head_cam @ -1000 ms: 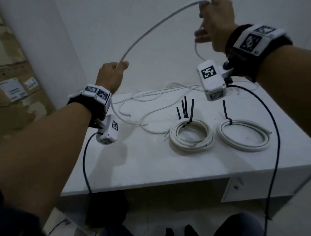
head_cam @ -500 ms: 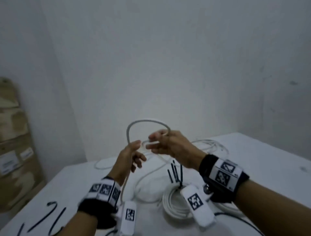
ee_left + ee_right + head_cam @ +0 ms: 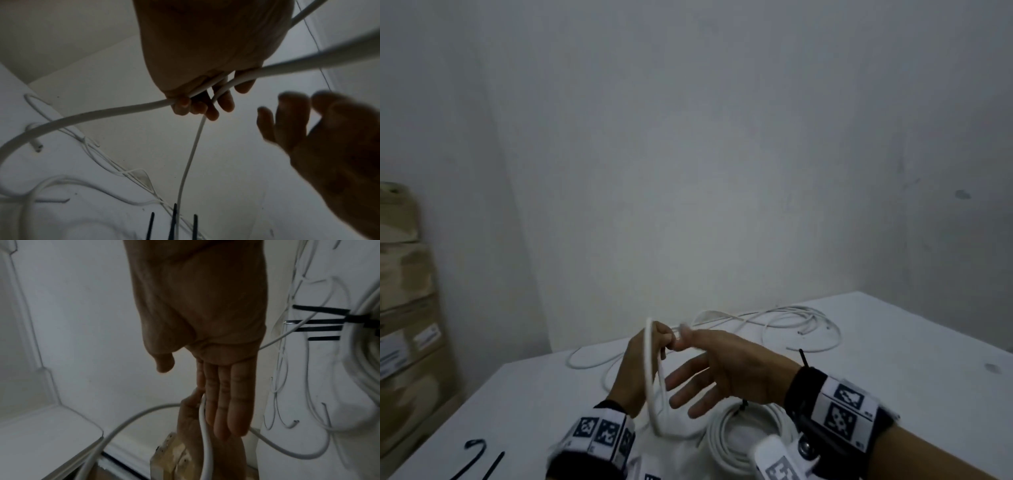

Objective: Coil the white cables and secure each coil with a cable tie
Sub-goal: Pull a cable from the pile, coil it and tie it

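White cable (image 3: 650,370) loops clamped in left grip (image 3: 643,359); right grip (image 3: 726,370) splayed beside

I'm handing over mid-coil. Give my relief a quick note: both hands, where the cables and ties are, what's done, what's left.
Left hand: grips the started loops of the white cable above the table.
Right hand: open, fingers spread beside the loops, holding nothing.
Done: at least one tied coil lies below the right wrist.
Left: the loose cables at the far side; finish this coil and tie it. Spare black ties lie near left.
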{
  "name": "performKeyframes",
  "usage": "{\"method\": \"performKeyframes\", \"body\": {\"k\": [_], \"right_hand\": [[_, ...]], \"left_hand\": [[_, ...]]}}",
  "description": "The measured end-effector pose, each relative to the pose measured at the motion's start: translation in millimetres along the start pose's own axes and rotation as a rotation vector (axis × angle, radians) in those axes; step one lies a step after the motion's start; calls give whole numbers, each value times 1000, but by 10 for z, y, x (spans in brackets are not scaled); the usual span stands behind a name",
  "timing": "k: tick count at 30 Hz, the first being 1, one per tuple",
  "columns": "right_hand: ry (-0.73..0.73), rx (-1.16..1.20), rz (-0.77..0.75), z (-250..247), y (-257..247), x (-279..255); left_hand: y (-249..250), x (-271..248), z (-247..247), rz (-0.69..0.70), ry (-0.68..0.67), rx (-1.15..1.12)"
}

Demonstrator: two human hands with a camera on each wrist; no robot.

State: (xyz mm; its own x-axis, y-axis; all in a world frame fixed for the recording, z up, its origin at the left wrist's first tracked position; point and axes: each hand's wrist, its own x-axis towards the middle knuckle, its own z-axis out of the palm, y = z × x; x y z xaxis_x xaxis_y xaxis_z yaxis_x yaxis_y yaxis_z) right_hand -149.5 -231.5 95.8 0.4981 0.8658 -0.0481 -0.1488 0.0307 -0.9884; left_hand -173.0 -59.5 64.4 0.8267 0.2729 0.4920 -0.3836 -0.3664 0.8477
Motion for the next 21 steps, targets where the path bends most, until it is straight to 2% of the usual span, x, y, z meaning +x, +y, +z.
{"method": "performKeyframes", "body": {"k": [3, 7, 11, 21], "right_hand": [[20, -71, -17, 92, 26, 47], [66, -122, 16, 97, 95, 117], [127, -117, 5, 30, 180, 194], [143, -168, 6, -72, 182, 188]], "left_hand": [[-11, -6, 26, -33, -36, 71], [-38, -34, 48, 77, 13, 233], [-59, -46, 99, 46, 39, 229], [4, -28, 214, 72, 34, 203]]}}
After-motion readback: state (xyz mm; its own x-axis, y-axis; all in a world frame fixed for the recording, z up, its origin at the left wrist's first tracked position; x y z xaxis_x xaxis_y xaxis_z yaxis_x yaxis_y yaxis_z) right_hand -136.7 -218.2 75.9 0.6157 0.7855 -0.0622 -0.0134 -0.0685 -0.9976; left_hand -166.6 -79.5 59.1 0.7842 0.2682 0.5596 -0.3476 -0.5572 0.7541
